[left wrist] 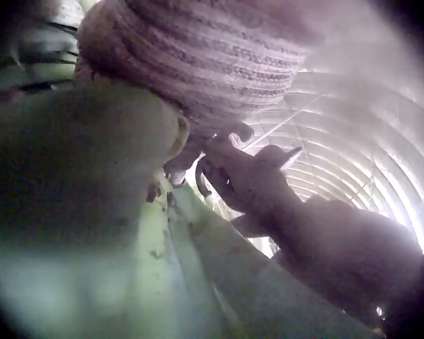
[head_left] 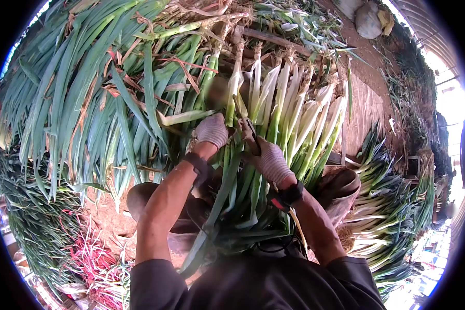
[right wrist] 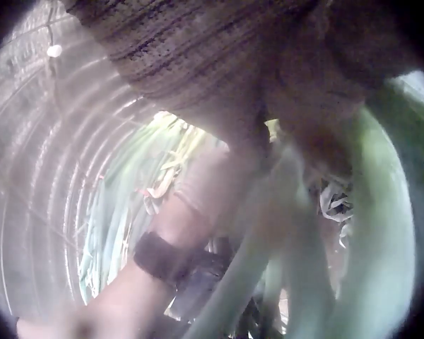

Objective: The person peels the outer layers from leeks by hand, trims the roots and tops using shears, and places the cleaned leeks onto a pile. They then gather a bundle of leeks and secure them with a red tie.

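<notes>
One left hand [head_left: 212,130], in a ribbed knit glove: fingers curled in around a green leek stalk [head_left: 227,155], fingertips hidden. One right hand [head_left: 271,160], likewise gloved: closed around a dark, slender tool [head_left: 250,135], its kind unclear, just beside the left. The stalk lay between the person's knees, below the pale stems. One row of white-stemmed leeks [head_left: 289,103], side by side, roots away from the person, ahead of the right hand. One heap of leafy leeks [head_left: 88,98], at left, with dry brown leaves. One further pile [head_left: 382,206], at lower right. Red strands [head_left: 93,256], at lower left. Two dark wristbands [head_left: 197,168], one per wrist.
</notes>
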`<state>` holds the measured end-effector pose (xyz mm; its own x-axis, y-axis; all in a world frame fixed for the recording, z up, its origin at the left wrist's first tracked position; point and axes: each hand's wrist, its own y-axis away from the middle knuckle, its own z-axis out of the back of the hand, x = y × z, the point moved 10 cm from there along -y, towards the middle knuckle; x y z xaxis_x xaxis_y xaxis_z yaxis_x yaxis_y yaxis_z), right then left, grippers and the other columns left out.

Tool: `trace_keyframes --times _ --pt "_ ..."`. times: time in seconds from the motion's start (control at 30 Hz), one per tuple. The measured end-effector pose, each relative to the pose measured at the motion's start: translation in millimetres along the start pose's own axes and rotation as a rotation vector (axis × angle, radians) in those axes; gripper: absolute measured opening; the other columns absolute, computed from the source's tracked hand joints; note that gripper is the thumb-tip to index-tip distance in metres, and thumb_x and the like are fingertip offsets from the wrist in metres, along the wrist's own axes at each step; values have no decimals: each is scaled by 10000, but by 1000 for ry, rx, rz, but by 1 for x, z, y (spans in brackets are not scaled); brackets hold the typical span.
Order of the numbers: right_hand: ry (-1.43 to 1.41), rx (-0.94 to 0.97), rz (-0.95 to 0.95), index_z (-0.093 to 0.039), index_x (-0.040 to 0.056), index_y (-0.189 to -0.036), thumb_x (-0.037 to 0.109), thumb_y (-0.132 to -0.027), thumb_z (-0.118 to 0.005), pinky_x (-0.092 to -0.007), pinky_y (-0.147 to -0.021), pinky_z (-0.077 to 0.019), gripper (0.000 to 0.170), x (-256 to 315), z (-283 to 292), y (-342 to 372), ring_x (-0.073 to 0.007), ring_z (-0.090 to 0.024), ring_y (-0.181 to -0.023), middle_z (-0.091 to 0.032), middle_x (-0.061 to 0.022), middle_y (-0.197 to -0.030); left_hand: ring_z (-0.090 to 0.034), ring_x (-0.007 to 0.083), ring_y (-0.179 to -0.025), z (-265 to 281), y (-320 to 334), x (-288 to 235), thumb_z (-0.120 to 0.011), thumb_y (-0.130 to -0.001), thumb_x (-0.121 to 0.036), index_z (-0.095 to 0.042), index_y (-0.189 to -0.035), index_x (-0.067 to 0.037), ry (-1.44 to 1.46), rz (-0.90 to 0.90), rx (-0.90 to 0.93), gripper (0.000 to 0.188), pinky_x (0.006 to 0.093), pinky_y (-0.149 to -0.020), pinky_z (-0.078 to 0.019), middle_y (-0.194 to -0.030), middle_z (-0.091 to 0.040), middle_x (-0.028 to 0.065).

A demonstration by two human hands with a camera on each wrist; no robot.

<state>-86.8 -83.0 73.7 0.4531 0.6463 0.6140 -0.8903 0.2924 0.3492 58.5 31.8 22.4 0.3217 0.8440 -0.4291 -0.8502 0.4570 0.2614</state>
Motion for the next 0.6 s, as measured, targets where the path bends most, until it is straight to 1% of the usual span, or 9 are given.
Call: trace_keyframes --times 0.07,0.2,0.23,0.33,0.37,0.47,0.6 --pt "-3 -4 1 -574 -12 -1009 436 -768 -759 -464 -728 -493 541 -3 -3 -11 -436 -642 -849 -653 -259 -857 -662 380 -971 1 3 -2 -672 -815 -267 -648 -1030 -70 23 -2 -6 293 467 -845 -530 -1014 -687 199" --pt "39 -76 -15 -597 -15 -1014 447 -771 -752 -462 -749 -495 544 -6 4 -34 -433 -642 -864 -657 -263 -879 -661 380 -977 -4 -1 -1 -702 -799 -302 -671 -994 -74 -2 8 37 301 469 -850 -525 -1014 -688 201" --pt "29 -87 -17 -603 -15 -1014 436 -770 -756 -453 -751 -494 534 -6 6 -39 -426 -643 -855 -657 -256 -876 -664 381 -970 -2 1 -1 -719 -794 -343 -679 -980 -67 17 34 36 336 470 -840 -530 -1007 -688 208" --pt "21 -117 -22 -617 -19 -990 429 -767 -760 -446 -752 -494 521 -6 10 -55 -421 -643 -851 -654 -256 -866 -656 425 -922 1 3 -5 -700 -792 -442 -673 -944 -17 46 6 53 452 492 -811 -525 -938 -676 257" --pt "21 -125 -23 -620 -21 -979 431 -766 -761 -447 -752 -494 519 -6 11 -61 -423 -642 -854 -652 -260 -863 -658 425 -928 -5 0 -4 -707 -762 -549 -676 -975 -9 28 -15 89 582 489 -816 -525 -950 -674 267" --pt "48 -160 26 -620 -28 -969 440 -767 -758 -444 -749 -494 528 -11 10 -81 -430 -638 -861 -646 -271 -861 -660 421 -938 3 5 -11 -692 -771 -556 -678 -1009 -11 38 -25 109 594 491 -818 -527 -969 -675 268" --pt "81 -171 26 -624 -29 -973 455 -767 -756 -449 -754 -493 542 -8 19 -105 -433 -639 -870 -650 -272 -873 -663 409 -943 0 2 -8 -700 -756 -541 -681 -1029 -37 59 61 140 574 491 -829 -527 -975 -683 249"
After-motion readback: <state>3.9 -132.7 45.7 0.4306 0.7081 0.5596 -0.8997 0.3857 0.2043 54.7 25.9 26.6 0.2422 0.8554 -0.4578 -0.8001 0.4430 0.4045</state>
